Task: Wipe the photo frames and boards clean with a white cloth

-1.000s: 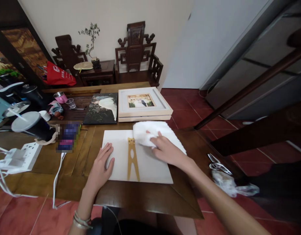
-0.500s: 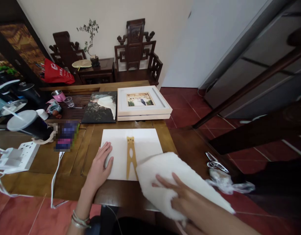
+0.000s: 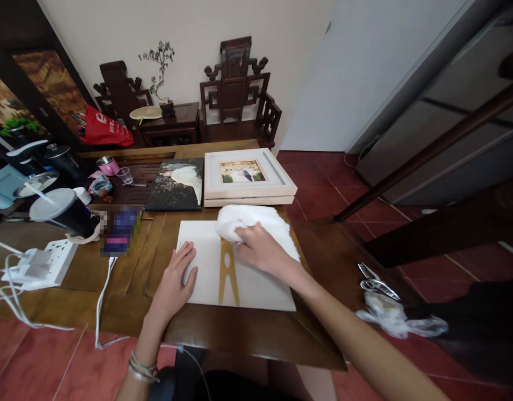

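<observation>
A flat white panel lies near the table's front edge. On its middle is a gold, A-shaped stand leg; the cloth covers its top end. My left hand rests flat on the panel's left edge, fingers stretched out and holding nothing. My right hand is closed on a bunched white towel, pressing it over the panel's far right part. Some of the towel hangs past the panel's far and right edges.
Behind the panel lie stacked picture frames and a dark photo print. To the left are a phone, a lidded cup and a white power strip with cables. Scissors and a plastic bag lie at right.
My right hand has carried the towel from the panel's near right corner to its far right edge, uncovering the near corner and covering the stand leg's top. My left hand stays on the panel.
</observation>
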{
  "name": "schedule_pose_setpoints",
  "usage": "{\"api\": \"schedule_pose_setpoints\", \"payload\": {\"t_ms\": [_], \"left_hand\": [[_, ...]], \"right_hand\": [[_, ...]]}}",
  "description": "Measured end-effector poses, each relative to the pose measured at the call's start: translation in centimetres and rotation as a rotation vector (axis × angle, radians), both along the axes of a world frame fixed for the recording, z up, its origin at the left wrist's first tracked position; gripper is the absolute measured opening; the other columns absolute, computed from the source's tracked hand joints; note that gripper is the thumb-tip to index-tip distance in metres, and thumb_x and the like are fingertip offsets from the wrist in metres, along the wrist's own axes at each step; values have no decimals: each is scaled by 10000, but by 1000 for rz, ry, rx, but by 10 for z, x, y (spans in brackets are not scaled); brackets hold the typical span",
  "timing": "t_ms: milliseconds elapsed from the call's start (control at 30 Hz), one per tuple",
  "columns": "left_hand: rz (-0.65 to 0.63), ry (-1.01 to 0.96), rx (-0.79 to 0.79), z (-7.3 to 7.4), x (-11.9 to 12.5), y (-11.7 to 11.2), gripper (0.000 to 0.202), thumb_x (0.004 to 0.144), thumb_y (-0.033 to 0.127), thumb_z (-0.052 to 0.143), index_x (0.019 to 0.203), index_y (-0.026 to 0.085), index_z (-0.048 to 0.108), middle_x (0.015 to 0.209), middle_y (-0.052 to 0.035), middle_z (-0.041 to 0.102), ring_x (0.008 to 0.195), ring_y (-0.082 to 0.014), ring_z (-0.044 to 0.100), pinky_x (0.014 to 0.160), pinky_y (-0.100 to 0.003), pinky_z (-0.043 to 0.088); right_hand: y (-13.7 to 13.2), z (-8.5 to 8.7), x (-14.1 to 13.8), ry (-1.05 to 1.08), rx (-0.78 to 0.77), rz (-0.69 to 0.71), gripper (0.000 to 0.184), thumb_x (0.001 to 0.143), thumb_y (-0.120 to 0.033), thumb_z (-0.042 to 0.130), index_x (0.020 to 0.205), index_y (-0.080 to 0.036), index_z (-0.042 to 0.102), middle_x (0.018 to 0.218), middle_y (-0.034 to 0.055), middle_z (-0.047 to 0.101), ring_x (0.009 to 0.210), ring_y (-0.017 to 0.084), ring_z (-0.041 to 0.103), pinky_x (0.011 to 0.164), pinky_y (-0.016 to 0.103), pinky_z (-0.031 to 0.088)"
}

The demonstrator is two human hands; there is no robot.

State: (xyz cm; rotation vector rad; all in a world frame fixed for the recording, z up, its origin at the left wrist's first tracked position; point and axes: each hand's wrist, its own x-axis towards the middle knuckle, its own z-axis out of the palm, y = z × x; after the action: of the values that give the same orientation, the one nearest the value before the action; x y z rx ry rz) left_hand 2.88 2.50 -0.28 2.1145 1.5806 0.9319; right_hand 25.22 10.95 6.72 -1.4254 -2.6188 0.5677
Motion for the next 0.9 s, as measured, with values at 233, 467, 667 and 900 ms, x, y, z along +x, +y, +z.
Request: {"api": "schedule_pose_setpoints", "payload": {"t_ms": [233, 467, 667, 900], "left_hand": [[7, 24, -14, 1, -1, 0, 403, 925, 242, 467, 1321, 183, 510, 1433, -132, 466, 1376, -244, 366, 1156, -512, 252], [12, -6, -4, 1, -1, 0, 389, 923, 231, 473, 1309, 216, 515, 1422, -112, 484, 1365, -235, 385, 1147, -513, 275], [-1, -1, -18, 1, -1, 0, 392, 925, 219, 461, 1314, 201, 506, 1428, -123, 474, 1371, -237, 376, 1154, -515, 258], [5, 15, -26, 2, 0, 1, 373, 919, 224, 461, 1286, 184, 516, 1422, -135, 478, 1359, -246, 395, 1145, -522, 274]], "right_hand": [[12, 12, -73, -7, 7, 103, 301, 802, -154, 392, 1018, -161, 602, 1080, 162, 633, 1063, 302, 556, 983, 473, 295], [17, 14, -21, -63, -38, -30, 206, 802, -173, 391, 870, -176, 586, 902, 137, 640, 916, 286, 580, 780, 351, 405], [16, 8, 35, -83, -59, -195, 140, 801, -172, 387, 730, -203, 504, 779, 97, 565, 736, 236, 558, 618, 297, 380], [22, 36, -29, -144, -137, -47, 205, 774, -165, 414, 860, -166, 600, 949, 171, 624, 875, 295, 602, 664, 331, 411]]}}
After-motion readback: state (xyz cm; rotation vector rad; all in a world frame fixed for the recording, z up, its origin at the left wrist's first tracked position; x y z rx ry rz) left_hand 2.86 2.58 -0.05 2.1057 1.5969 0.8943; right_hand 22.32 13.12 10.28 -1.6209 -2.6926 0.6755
